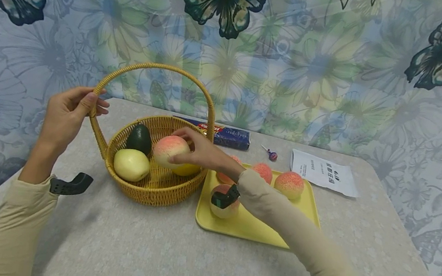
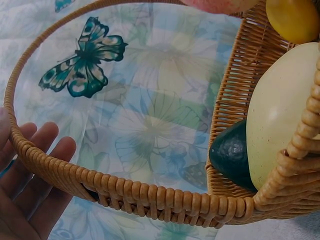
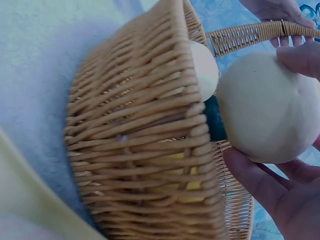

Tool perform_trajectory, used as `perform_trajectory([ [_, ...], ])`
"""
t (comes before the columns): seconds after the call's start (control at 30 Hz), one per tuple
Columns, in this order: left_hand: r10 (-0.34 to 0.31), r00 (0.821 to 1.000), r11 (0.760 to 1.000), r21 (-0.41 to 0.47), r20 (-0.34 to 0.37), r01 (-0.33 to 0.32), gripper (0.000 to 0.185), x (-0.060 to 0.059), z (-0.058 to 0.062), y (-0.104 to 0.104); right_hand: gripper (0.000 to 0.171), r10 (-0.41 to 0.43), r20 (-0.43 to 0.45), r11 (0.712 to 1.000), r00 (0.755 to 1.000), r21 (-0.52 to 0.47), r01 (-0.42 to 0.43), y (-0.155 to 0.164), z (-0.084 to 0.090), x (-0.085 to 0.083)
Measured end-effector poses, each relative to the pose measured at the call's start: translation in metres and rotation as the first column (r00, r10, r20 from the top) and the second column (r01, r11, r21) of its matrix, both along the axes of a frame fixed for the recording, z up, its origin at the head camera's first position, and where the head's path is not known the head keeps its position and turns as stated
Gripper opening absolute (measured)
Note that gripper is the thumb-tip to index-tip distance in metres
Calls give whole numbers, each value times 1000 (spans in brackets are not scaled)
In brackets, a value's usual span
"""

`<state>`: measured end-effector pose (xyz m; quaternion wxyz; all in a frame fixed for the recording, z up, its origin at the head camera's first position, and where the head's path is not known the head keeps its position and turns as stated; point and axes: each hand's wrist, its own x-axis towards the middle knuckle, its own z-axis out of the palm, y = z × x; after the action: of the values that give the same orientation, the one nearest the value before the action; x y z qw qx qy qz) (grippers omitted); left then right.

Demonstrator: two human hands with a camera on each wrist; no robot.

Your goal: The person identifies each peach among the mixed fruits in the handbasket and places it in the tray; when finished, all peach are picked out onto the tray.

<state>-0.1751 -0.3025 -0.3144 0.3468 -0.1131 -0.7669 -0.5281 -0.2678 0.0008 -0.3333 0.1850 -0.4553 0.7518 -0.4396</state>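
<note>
A wicker basket [image 1: 151,197] with a tall arched handle [image 1: 162,67] stands left of the middle of the table. My left hand [image 1: 65,114] grips the left side of that handle between thumb and fingers. Over the basket's right half, my right hand [image 1: 203,153] holds a pink and cream peach [image 1: 168,150] by its sides. Inside the basket lie a dark green avocado [image 1: 139,138], a pale yellow-green fruit [image 1: 131,165] and a yellow fruit [image 1: 186,169] partly hidden by the peach and hand. In the right wrist view the peach [image 3: 270,107] is above the basket's rim.
Right of the basket, a yellow tray [image 1: 249,232] bears several peaches, one of them a peach [image 1: 289,184] at its far right; my right forearm crosses above it. Behind are a dark blue box [image 1: 231,138], a lollipop [image 1: 272,156] and a white packet [image 1: 324,171]. A patterned cloth hangs behind.
</note>
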Motion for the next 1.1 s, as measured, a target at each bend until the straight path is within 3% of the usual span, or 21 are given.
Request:
perform_trajectory([
  [0.47,-21,1000,999,25,3,21,33,0,0,1,54,-45,140,991,989,-117,62,28,-6,9],
  [0.8,-1,1000,1000,8,16,1,35,0,0,0,58,-68,71,993,995,-88,75,45,-8,15],
  [1.1,28,999,999,-20,18,-28,33,-1,0,0,56,-116,114,983,987,-131,131,59,-11,26],
])
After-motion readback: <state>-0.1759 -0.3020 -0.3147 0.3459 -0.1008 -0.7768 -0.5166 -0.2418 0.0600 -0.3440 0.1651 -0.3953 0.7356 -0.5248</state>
